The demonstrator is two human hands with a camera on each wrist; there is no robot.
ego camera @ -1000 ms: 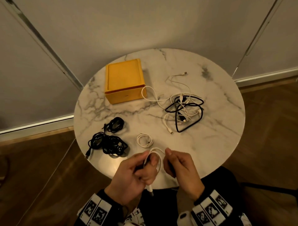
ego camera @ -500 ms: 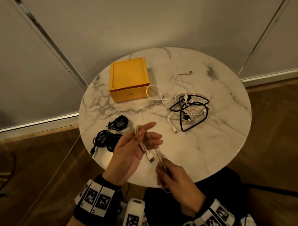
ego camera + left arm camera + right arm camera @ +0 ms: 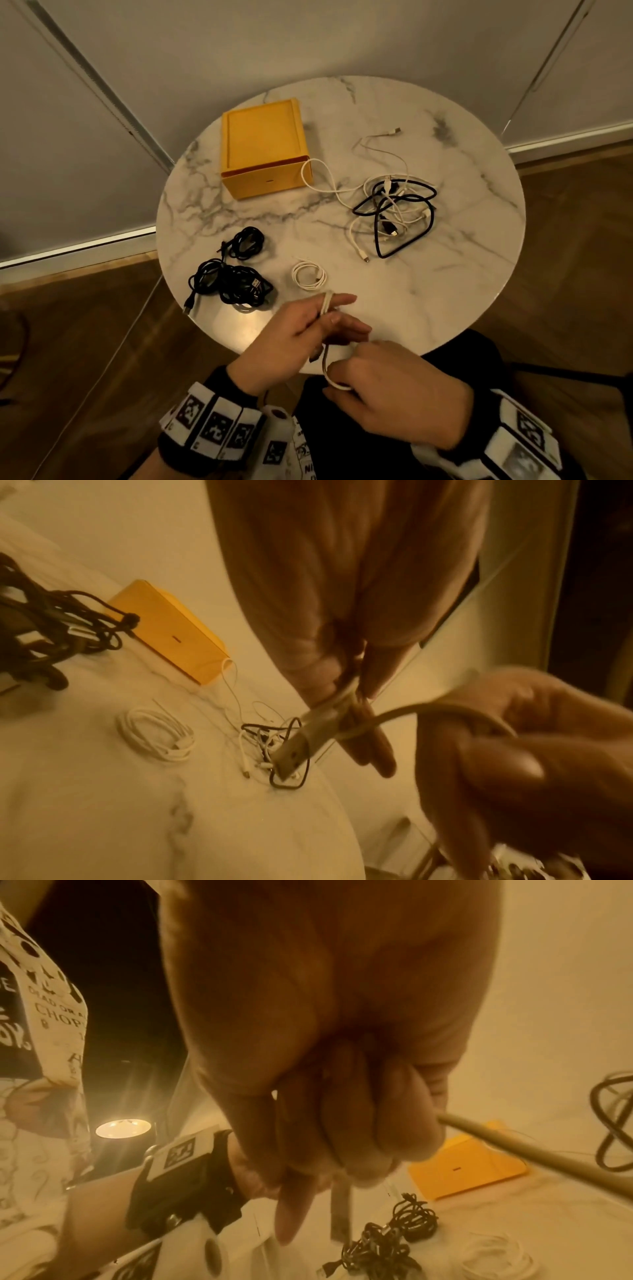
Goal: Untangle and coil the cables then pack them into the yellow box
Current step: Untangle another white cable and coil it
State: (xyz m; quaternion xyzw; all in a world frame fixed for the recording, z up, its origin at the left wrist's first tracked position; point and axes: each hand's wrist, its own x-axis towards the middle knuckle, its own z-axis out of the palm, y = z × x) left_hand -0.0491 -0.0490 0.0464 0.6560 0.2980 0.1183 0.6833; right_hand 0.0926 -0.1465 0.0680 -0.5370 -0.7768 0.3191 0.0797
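A white cable (image 3: 325, 306) is looped over the extended fingers of my left hand (image 3: 330, 320), above the table's near edge. The thumb pinches the cable, and its USB plug (image 3: 296, 752) sticks out below. My right hand (image 3: 346, 380) is fisted round the same cable's free run (image 3: 514, 1148), close to my body. The closed yellow box (image 3: 263, 154) sits at the table's far left. A tangle of black and white cables (image 3: 394, 212) lies to its right.
A small coiled white cable (image 3: 308, 275) lies just beyond my left hand. Coiled black cables (image 3: 233, 282) lie at the near left of the round marble table (image 3: 462, 274). Wood floor surrounds the table and a wall stands behind it.
The hands held a loop together a second ago. My left hand has since stretched its fingers with the cable laid over them, and my right hand has drawn back with the free run.
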